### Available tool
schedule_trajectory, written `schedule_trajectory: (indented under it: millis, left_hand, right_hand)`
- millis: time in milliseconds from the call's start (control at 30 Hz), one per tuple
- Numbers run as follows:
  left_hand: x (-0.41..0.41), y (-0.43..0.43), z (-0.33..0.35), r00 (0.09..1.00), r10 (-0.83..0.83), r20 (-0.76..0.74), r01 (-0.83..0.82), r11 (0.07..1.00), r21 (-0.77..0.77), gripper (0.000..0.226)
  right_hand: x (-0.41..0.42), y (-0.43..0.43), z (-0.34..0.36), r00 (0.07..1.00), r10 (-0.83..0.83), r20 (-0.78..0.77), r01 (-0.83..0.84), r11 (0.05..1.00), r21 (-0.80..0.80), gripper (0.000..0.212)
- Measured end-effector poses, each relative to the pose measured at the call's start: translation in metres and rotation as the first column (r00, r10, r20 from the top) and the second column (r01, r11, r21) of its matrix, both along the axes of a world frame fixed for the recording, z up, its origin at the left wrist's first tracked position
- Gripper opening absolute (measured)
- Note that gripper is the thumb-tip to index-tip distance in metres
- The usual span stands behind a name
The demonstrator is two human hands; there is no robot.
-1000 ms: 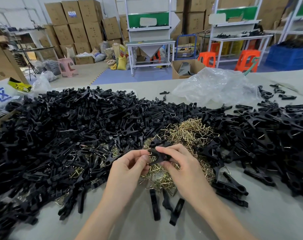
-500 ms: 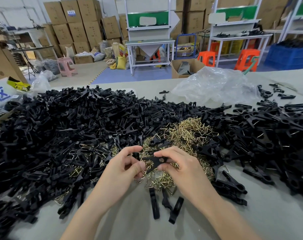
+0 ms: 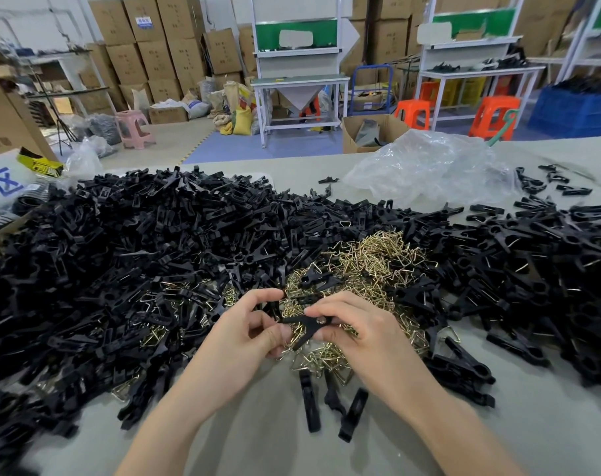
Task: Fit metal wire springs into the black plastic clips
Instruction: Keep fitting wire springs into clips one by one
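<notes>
A black plastic clip (image 3: 304,325) is held between both hands just above a heap of brass-coloured wire springs (image 3: 367,269). My left hand (image 3: 247,333) pinches its left end with thumb and fingers. My right hand (image 3: 357,328) grips its right end, fingers curled over the pivot. The clip's two legs spread open downward. Whether a spring sits in it I cannot tell. A large pile of black clip parts (image 3: 120,255) covers the table's left, and another pile of clips (image 3: 539,269) lies on the right.
Three loose black clip halves (image 3: 330,403) lie on the grey table (image 3: 257,438) below my hands. A crumpled clear plastic bag (image 3: 429,166) sits at the back right. A cardboard box (image 3: 3,132) stands at the far left edge.
Both hands have lowered slightly toward me with the clip. The left fingers shifted their pinch on the clip's end, and the clip's legs now spread downward.
</notes>
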State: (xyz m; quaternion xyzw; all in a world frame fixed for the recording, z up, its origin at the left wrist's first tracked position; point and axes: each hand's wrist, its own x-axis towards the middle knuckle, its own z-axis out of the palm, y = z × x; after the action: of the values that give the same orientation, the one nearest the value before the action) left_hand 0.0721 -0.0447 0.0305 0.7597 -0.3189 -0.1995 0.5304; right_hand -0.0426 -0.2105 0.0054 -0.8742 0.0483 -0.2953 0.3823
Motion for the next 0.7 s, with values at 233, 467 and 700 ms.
schedule_trajectory:
  millis: [233,467,700]
  left_hand:
    - [-0.0031,0.0001,0.002,0.993,-0.05,-0.102,0.04,0.994,-0.099,0.035]
    - [-0.0006,0.0004,-0.0002,0.976,-0.031,-0.216,-0.008,0.984,-0.179,0.033]
    - [-0.0011,0.0,0.0,0.946,-0.039,-0.323,-0.048,0.965,-0.256,0.034]
  right_hand:
    - [0.0001,0.0032,0.0006,0.999,0.039,-0.007,-0.04,0.996,-0.086,0.024]
    - [0.0031,0.002,-0.0004,1.0,0.018,0.004,-0.018,0.966,0.258,0.044]
    - [0.0038,0.0026,-0.001,0.998,0.042,0.043,-0.058,0.869,0.491,0.049]
